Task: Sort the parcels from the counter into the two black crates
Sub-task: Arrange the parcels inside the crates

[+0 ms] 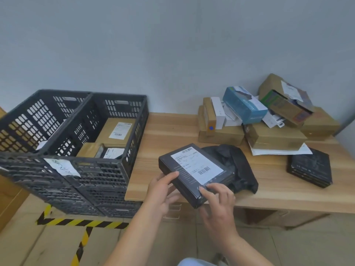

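Observation:
A flat black box (194, 169) with a white shipping label is held over the front edge of the wooden counter (172, 135). My left hand (163, 191) grips its left side, thumb on top. My right hand (219, 200) holds its near end, fingers on the top face. Two black crates stand side by side to the left: the right crate (134, 131) holds brown cartons with labels, the left crate (25, 116) shows only a scrap of white inside. A pile of parcels (269, 120) sits at the counter's back right.
A crumpled black bag (240, 166) lies just behind the held box. Another black box (310, 167) sits at the right on the counter. Yellow-black hazard tape (82, 222) marks the floor below the crates. A grey wall runs behind everything.

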